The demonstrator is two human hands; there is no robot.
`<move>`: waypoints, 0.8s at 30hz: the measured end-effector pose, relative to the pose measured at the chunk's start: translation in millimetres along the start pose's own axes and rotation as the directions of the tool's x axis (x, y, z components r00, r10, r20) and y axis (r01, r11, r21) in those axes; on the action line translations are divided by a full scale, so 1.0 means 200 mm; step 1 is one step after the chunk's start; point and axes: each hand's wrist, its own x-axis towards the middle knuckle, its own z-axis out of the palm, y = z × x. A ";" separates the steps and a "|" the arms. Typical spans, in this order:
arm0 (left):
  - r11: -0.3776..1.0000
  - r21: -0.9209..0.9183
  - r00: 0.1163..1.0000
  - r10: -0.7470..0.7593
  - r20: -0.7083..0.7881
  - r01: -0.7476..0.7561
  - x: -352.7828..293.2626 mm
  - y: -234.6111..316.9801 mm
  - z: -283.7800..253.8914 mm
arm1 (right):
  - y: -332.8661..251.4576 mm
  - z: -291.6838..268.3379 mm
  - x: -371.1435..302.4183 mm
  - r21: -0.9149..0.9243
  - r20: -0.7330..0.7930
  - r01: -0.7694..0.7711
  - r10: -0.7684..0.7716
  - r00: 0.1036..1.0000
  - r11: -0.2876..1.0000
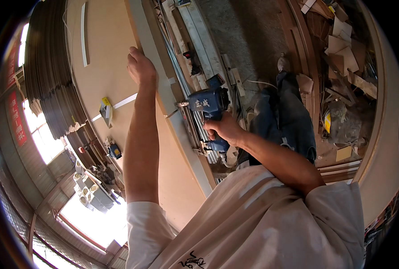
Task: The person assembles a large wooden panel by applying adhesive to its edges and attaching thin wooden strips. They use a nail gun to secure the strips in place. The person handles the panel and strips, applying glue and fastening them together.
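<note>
A dark blue nail gun [207, 101] is in my right hand [224, 129], whose fingers wrap its handle. Its nose points left at the grey edge strip [188, 150] along a large tan panel [102, 33]; whether it touches cannot be told. Farther up that edge, my left hand [142, 68] bends its fingers at the panel's border, and what lies beneath them is hidden. A hose fitting [223, 159] shows at the gun's lower end. On the panel, left of my left forearm, lies a small yellow-and-white pack [106, 110].
Long metal strips and boards [195, 27] run beside the panel. Scrap wood pieces [343, 54] and a clear plastic bag [344, 123] litter the floor at right. Stacked dark sheets [45, 67] stand at far left. Another blue tool [114, 151] sits by the panel's left edge.
</note>
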 end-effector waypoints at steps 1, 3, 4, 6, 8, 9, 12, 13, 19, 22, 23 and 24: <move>1.000 0.017 1.000 0.000 0.003 0.000 -0.01 0.01 -0.01 | -0.02 0.00 -0.02 0.024 0.017 0.004 -0.004 1.000 1.000; 0.999 0.032 1.000 0.003 -0.005 -0.003 -0.01 0.03 -0.02 | -0.01 0.00 -0.03 0.017 0.033 -0.011 0.010 0.999 1.000; 0.999 0.032 1.000 0.006 -0.005 -0.006 -0.02 0.04 -0.02 | 0.00 -0.01 -0.03 0.011 0.036 -0.014 0.013 0.999 1.000; 1.000 0.004 1.000 -0.018 -0.011 0.018 -0.02 0.02 -0.03 | 0.03 -0.02 -0.03 0.029 0.051 -0.017 0.015 0.999 0.999; 0.999 -0.016 0.999 -0.032 -0.004 0.032 -0.03 0.04 -0.03 | 0.03 -0.02 -0.02 0.039 0.053 -0.019 0.017 0.998 0.999; 0.999 -0.021 0.999 -0.035 0.007 0.035 -0.04 0.05 -0.03 | 0.03 -0.02 -0.02 0.040 0.049 -0.021 0.019 0.999 0.999; 1.000 0.018 0.999 0.005 -0.034 -0.005 -0.04 0.04 -0.02 | 0.03 -0.03 -0.03 0.023 0.045 -0.035 0.034 0.998 0.999; 0.999 0.045 0.998 0.027 -0.058 -0.024 -0.04 0.03 -0.02 | 0.03 -0.03 -0.03 0.017 0.047 -0.044 0.043 0.998 0.999; 0.991 0.126 0.996 0.044 -0.078 -0.034 0.01 -0.04 0.03 | 0.01 -0.06 -0.02 0.078 0.058 -0.122 0.118 0.991 0.989; 0.989 0.142 0.996 0.047 -0.078 -0.036 -0.02 -0.02 -0.01 | -0.14 -0.10 -0.03 0.069 0.111 -0.217 0.209 0.972 0.974; 0.989 0.140 0.992 0.070 -0.107 -0.055 -0.03 -0.04 -0.01 | -0.18 -0.15 -0.03 0.110 0.143 -0.260 0.243 0.959 0.959; 0.987 0.140 0.986 0.094 -0.138 -0.074 -0.02 -0.08 0.01 | -0.24 -0.21 -0.01 0.148 0.176 -0.302 0.275 0.945 0.942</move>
